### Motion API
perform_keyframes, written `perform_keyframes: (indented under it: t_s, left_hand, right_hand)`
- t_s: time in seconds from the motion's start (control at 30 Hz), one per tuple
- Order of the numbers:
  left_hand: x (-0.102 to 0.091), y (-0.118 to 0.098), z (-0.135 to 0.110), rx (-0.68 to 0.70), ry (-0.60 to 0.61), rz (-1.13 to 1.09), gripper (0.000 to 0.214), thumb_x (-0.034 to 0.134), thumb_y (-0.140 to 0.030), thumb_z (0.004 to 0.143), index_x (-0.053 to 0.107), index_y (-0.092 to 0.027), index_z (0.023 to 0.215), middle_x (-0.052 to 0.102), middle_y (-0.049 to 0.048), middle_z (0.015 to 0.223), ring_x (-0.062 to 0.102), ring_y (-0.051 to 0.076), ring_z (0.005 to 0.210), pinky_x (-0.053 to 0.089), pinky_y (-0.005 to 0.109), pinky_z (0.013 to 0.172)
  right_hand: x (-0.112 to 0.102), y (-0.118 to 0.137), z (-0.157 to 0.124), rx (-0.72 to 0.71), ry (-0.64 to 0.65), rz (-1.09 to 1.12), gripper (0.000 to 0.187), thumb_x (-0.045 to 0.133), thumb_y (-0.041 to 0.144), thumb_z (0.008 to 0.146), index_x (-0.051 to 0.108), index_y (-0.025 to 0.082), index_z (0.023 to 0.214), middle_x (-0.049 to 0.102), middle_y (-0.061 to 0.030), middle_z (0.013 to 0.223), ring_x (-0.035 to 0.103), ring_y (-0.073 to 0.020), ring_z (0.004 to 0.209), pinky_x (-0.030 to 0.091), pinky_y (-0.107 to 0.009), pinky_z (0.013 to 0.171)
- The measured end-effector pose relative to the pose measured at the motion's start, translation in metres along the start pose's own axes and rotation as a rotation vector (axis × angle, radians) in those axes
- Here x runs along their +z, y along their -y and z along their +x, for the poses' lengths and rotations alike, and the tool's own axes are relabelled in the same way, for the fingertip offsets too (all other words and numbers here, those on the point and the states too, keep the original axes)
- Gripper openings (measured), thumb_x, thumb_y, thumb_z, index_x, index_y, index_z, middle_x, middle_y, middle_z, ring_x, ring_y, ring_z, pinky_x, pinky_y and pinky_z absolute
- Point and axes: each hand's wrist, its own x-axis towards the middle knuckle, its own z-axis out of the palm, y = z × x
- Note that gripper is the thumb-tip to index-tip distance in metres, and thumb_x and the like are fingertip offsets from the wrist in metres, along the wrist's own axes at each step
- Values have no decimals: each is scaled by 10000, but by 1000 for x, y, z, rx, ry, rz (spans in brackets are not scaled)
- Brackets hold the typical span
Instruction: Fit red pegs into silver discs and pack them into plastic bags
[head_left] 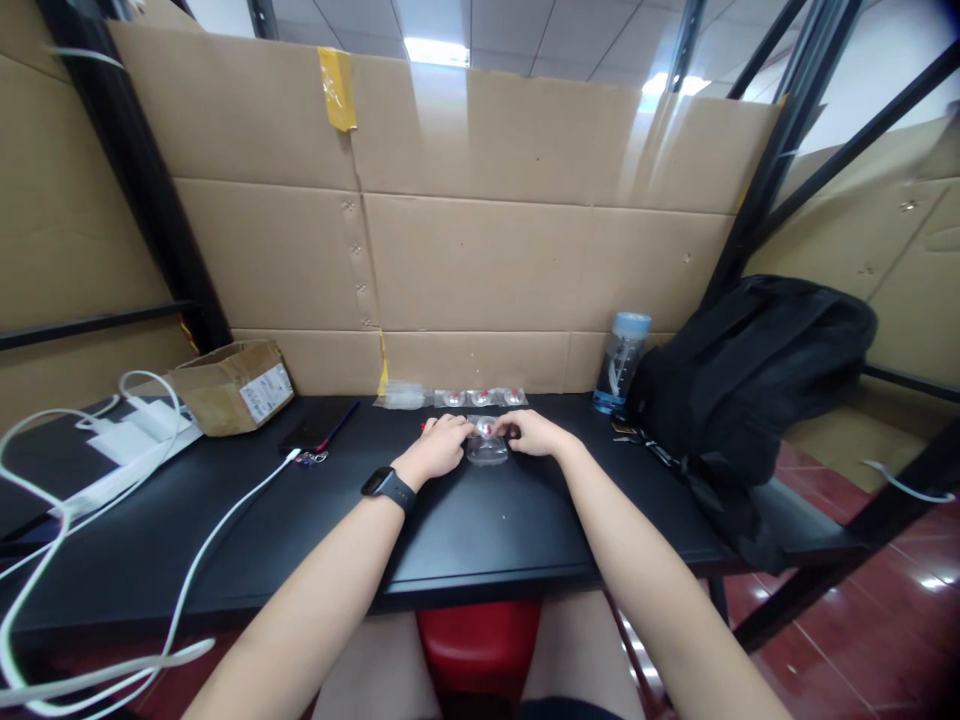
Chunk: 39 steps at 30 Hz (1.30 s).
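Both my hands rest far out on the black table (465, 530). My left hand (439, 445), with a black watch on its wrist, and my right hand (534, 433) pinch the two ends of a small clear plastic bag (487, 448) with a red-and-white part inside. Just behind it, along the cardboard wall, lies a row of three similar small clear bags (481, 397) with red-and-white parts, and a further clear bag (403, 396) to their left.
A black backpack (750, 370) fills the table's right end, a blue-capped bottle (621, 362) beside it. At the left are a cardboard box (234, 385), a dark phone (319, 427), white chargers and cables (142, 440). A red stool (480, 645) is below.
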Motion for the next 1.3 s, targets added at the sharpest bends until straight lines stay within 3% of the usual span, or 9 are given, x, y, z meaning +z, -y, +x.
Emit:
perform_keyframes:
  t_s: [0.17,0.27,0.43,0.6,0.73,0.87,1.03,1.17,1.3]
  left_hand:
    - [1,1,0,-32,6,10,352,529,-253,900,670,-290,1221,643,85,1209,521,303,1192,386,454,992]
    - [-2,4,-1,-47,29,-22,338,526,-348,942,660,-329,1252,631,73,1239,495,307,1224,379,475,1007]
    - [-7,5,-4,-68,93,-13,488,500,-125,853,693,-389,1214,620,38,1294,477,294,1258,356,488,1038]
    - [-13,1,-5,-84,94,4,419,520,-153,827,737,-357,1123,638,35,1272,485,293,1248,362,484,1031]
    - [-11,2,-5,-82,83,1,413,538,-168,822,730,-357,1136,639,31,1274,484,286,1251,365,475,1033]
    - [-9,3,-3,-96,14,-28,254,611,-320,865,744,-339,1081,672,42,1212,497,299,1232,370,481,1032]
    - [-12,-1,0,-226,12,-158,173,642,-405,862,769,-287,854,734,26,1098,583,299,1150,414,454,984]
    - [-11,-4,3,-336,-41,-220,211,631,-439,867,766,-278,852,752,17,1096,628,303,1122,435,441,964]
    - [-5,-3,8,-413,-116,-264,250,579,-422,908,756,-255,850,763,34,1051,651,291,1090,434,436,972]
  right_hand:
    - [7,-2,5,42,-60,-53,282,741,127,710,804,248,957,744,-3,891,617,-153,775,465,-246,737]
    - [5,0,3,32,-38,-49,349,732,108,684,805,264,987,753,5,914,617,-156,780,468,-244,738]
    - [1,-4,0,-12,-2,-57,508,662,8,646,809,275,1053,754,-8,1011,634,-166,826,488,-245,766]
    - [5,-10,5,-28,-7,-62,372,664,14,714,831,243,956,750,-37,1076,678,-181,916,502,-264,856]
    - [7,-9,7,-16,-18,-72,237,739,89,758,825,217,937,767,-49,1017,688,-187,899,498,-267,841]
    - [6,-5,5,18,-73,-69,111,761,171,791,815,210,879,774,-45,929,684,-183,843,488,-269,798]
    - [4,-3,5,63,-136,74,91,712,222,828,792,182,849,771,-42,858,675,-176,781,487,-269,769]
    - [8,-1,8,93,-154,89,98,668,178,821,763,173,798,763,-40,876,670,-175,813,478,-265,797]
    - [11,4,12,135,-150,45,223,557,145,868,714,160,711,735,-51,881,651,-172,821,454,-258,786]
